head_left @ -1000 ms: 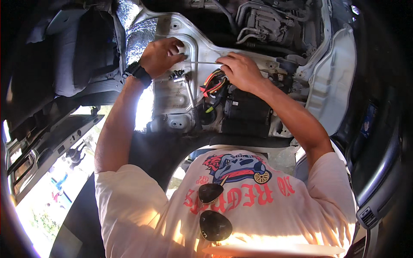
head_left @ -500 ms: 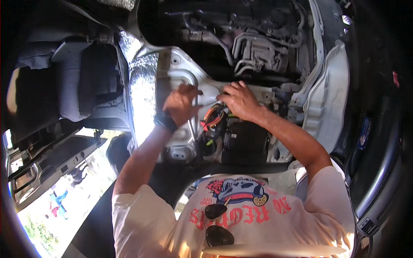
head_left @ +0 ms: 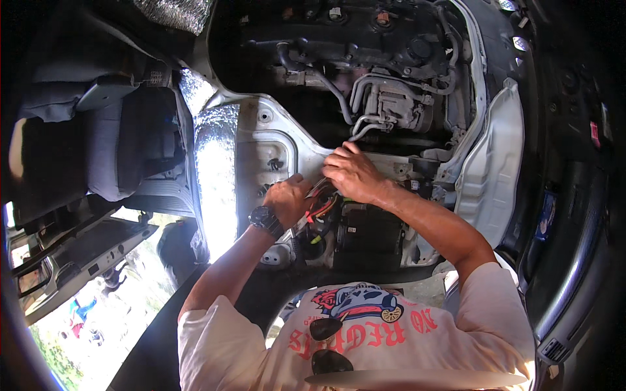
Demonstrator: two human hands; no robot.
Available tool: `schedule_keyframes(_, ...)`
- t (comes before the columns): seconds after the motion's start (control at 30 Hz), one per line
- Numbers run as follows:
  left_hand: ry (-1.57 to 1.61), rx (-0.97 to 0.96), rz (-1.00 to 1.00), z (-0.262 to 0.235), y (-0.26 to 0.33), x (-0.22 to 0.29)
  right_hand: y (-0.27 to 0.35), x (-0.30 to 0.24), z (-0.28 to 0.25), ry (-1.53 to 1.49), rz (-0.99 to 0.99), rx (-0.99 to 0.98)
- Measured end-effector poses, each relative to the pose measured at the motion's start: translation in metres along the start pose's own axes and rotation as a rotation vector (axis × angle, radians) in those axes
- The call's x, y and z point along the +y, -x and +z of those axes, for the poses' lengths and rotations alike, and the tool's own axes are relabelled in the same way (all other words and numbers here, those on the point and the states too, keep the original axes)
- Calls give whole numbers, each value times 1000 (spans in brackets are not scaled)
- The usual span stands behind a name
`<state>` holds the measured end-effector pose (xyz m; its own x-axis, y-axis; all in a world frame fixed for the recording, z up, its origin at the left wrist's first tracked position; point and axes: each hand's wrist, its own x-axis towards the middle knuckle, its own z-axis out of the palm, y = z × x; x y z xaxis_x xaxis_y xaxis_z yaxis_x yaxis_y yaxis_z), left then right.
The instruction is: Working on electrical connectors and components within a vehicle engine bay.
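Observation:
A bundle of coloured wires point(head_left: 321, 210), with red, orange and yellow strands, rises beside a black box point(head_left: 370, 236) in the open bay. My left hand point(head_left: 289, 201), with a black watch point(head_left: 265, 220) on its wrist, has its fingers closed at the left side of the bundle. From the other side my right hand point(head_left: 352, 174) pinches the upper part of the wires, its fingers bent over them. The two hands are close together, and their fingertips partly hide the wires. Below the bundle shows a small yellow-green piece point(head_left: 316, 240).
Beyond my hands lies an engine point(head_left: 391, 98) with metal pipes inside a pale metal frame point(head_left: 297, 127). Shiny foil insulation point(head_left: 218, 163) and a dark seat point(head_left: 120, 143) are to the left. A white panel point(head_left: 499, 156) and dark dashboard trim point(head_left: 577, 254) stand right.
My left hand has come nearer and to the right, its spread fingers closing at the wires. My right hand has come slightly nearer, onto the bundle's top. The whole view has shifted a little.

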<state>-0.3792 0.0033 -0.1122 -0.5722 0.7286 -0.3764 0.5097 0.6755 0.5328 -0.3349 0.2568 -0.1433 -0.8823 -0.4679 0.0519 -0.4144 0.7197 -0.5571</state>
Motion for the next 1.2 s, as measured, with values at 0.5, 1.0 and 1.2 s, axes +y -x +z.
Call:
schedule_keyframes(0.5,1181,704,-390,-78,-162,-29,2,7,-7,-37,-50,-34)
schedule_keyframes(1.0,675,735,-349,-70,-212,-69,5,13,-6,-90,-33,-46)
schedule_keyframes(1.2,794,664,-410,-91,-185,-59,11,18,-9,-151,-6,21)
